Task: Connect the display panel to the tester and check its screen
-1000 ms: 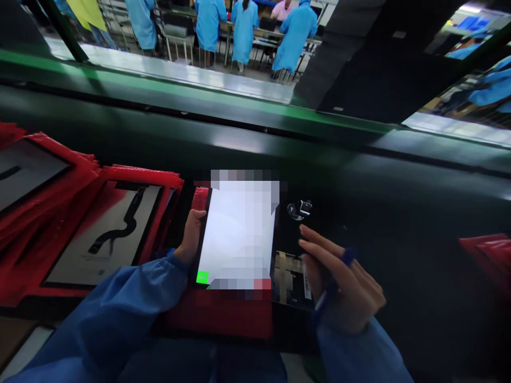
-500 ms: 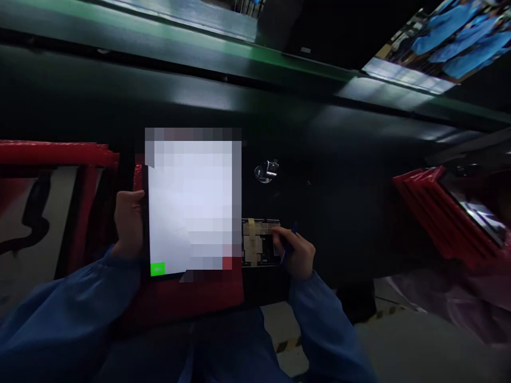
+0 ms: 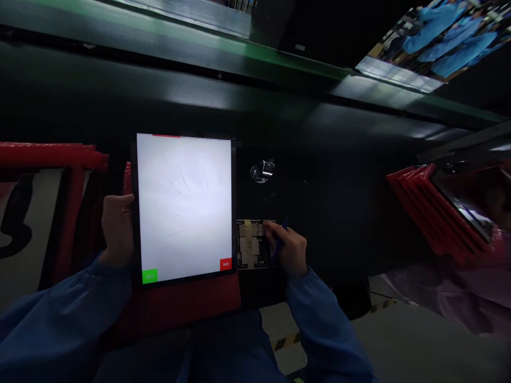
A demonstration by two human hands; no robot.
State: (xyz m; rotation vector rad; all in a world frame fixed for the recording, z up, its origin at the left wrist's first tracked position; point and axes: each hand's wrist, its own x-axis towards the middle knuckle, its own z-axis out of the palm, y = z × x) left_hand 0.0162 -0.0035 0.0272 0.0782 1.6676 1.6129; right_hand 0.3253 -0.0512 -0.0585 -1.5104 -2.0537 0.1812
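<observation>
The 1 head-worn camera looks forward and steeply down, close over the dark workbench [image 3: 359, 202].

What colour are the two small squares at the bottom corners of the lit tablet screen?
On the tablet, head view: green square at left, red square at right.

Tablet screen [image 3: 183, 205] was white, green button [image 3: 149, 275] bottom-left, red button [image 3: 225, 264] bottom-right. Board [image 3: 250, 244] was dark with tan tape. Trays [image 3: 423, 213] were red, sleeves [image 3: 59, 324] blue, bench [image 3: 339, 175] black.
</observation>
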